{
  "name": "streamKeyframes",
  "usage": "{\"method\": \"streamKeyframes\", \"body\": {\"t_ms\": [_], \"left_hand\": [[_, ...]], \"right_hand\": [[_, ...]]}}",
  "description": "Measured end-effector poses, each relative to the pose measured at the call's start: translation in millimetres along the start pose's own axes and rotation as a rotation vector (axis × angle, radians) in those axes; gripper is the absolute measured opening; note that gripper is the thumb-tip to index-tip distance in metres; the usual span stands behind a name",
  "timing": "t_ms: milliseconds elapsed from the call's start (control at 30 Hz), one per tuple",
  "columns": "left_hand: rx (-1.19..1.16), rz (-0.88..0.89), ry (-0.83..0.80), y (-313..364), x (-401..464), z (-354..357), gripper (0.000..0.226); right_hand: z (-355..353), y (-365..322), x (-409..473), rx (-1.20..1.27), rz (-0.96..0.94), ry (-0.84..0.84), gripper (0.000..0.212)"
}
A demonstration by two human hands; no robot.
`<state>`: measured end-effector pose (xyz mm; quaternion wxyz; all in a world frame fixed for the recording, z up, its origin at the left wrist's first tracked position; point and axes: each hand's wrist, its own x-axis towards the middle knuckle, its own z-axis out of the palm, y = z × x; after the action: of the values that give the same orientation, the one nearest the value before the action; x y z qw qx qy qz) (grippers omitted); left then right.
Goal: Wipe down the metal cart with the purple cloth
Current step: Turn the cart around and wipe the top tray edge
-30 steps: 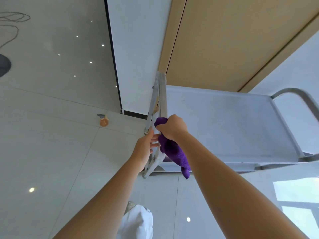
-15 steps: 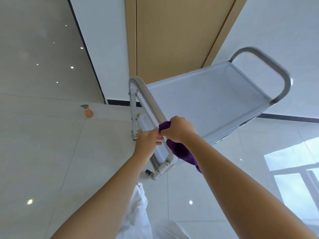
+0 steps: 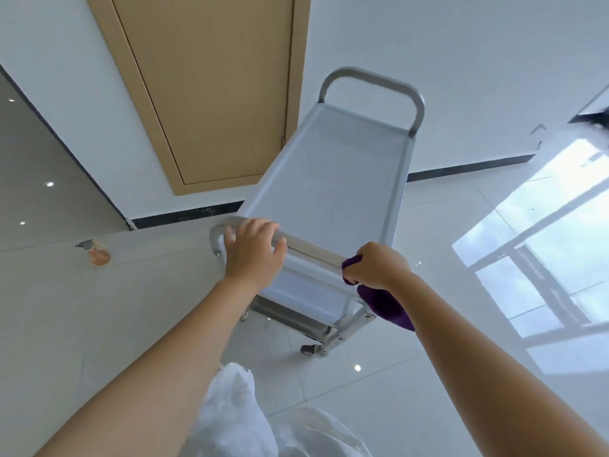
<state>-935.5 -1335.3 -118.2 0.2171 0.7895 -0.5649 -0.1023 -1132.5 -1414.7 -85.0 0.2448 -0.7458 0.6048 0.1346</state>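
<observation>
Cloth [image 3: 384, 303] bunched in my right hand [image 3: 379, 267], pressed on cart [image 3: 333, 179] near handle [image 3: 313, 250]. Left hand [image 3: 253, 250] flat, fingers loose, steadying bar. I'd drag slow, firm, full length toward left.

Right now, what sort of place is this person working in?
Probably an indoor hallway or service room: glossy pale floor tiles, a tan wooden door in a white wall, and a wheeled metal cart being cleaned.

Glossy pale floor tiles [image 3: 82, 324] mirror a window, below white walls [image 3: 461, 77] and a tan door [image 3: 214, 94].
</observation>
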Motion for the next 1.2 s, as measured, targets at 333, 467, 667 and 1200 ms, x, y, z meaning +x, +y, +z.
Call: {"method": "streamKeyframes", "body": {"t_ms": [333, 467, 667, 1200], "left_hand": [[0.114, 0.064, -0.417, 59, -8, 37, 0.038], [0.119, 0.199, -0.549, 95, -21, 49, 0.039], [-0.141, 0.211, -0.811, 142, -55, 63, 0.034], [-0.355, -0.064, -0.863, 75, 61, 68, 0.012]], "right_hand": [[-34, 107, -37, 0.179, 0.375, 0.074, 0.012], [-24, 115, -43, 0.167, 0.403, 0.259, 0.011], [-8, 96, -29, 0.191, 0.351, 0.253, 0.008], [16, 95, 28, 0.544, 0.423, 0.120, 0.011]]}}
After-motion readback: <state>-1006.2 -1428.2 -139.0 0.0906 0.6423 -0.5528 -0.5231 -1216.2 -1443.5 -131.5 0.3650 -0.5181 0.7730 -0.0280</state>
